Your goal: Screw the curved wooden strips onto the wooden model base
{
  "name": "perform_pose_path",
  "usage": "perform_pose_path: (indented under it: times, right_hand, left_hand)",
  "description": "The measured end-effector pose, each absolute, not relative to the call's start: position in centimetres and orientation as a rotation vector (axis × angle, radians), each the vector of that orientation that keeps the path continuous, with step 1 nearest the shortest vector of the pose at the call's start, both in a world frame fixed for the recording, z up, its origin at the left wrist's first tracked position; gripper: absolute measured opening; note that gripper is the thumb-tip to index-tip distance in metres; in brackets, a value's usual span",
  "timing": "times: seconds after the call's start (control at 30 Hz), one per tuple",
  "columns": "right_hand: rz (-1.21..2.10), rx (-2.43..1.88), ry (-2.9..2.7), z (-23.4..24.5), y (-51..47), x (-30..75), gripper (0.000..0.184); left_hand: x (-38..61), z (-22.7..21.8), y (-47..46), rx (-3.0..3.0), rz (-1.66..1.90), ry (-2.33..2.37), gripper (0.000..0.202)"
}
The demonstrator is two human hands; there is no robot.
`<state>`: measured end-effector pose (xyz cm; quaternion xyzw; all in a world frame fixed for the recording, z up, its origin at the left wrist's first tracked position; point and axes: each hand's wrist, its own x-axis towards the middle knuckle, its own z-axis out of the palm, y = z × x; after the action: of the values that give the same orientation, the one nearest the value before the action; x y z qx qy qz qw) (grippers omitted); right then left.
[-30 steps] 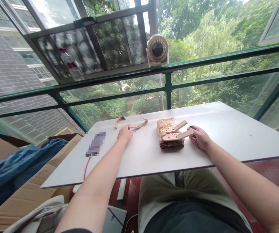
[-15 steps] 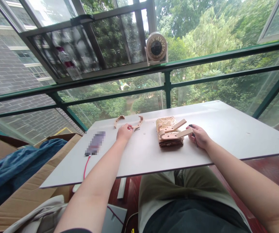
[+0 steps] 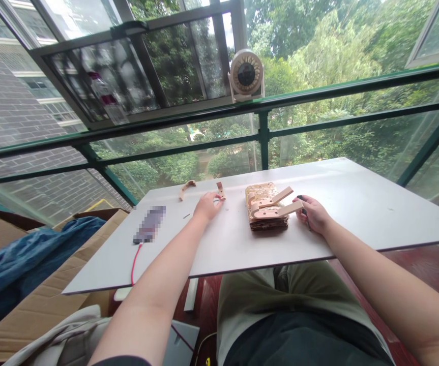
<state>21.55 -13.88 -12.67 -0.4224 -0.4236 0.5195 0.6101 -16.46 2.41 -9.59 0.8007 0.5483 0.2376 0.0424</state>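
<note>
My left hand [image 3: 207, 207] reaches over the table's left half, its fingertips closed on what looks like a thin metal rod [image 3: 217, 200]. A curved piece of light wood [image 3: 220, 190] lies at those fingertips. Another curved wooden piece [image 3: 187, 190] rests farther left, and a short thin rod [image 3: 186, 216] lies beside my left wrist. My right hand [image 3: 314, 214] is wrapped round a slim dark tool [image 3: 305, 212]; its kind is mostly hidden by the fingers. Just left of that hand, a wooden assembly with two straight arms [image 3: 272, 206] sits on a worn brown block [image 3: 268, 224].
The white table [image 3: 375, 213] stands against a green railing [image 3: 204, 114]. A blurred-out phone [image 3: 150, 223] with a red cable [image 3: 134, 264] lies at the left. On the railing are a small fan [image 3: 246, 75] and a bottle [image 3: 108, 99]. A cardboard box [image 3: 51, 290] stands left.
My left hand has moved right, towards the curved wooden piece. A short rod now shows on the table where the hand was. My right hand stays in place.
</note>
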Motion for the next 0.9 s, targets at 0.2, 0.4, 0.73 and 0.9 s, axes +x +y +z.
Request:
perform_pose_path:
  times: [0.2, 0.4, 0.73, 0.9]
  right_hand:
    - [1.195, -0.955, -0.984, -12.2, -14.2, 21.2, 0.022]
    - [1.189, -0.963, -0.98, -12.3, -14.1, 21.3, 0.022]
    - [1.181, -0.96, -0.993, -12.2, -14.2, 21.2, 0.022]
    - [1.176, -0.961, -1.006, -12.3, -14.3, 21.2, 0.022]
  left_hand:
    - [-18.0, -11.9, 2.3, 2.367, 0.709, 1.85, 0.066]
    - [-20.6, -13.0, 0.5, 2.29, 0.805, 2.051, 0.064]
    - [-23.9, -13.1, -0.7, 2.014, 0.842, 2.317, 0.063]
    - [-23.6, -13.2, -0.8, 2.039, 0.837, 2.255, 0.041]
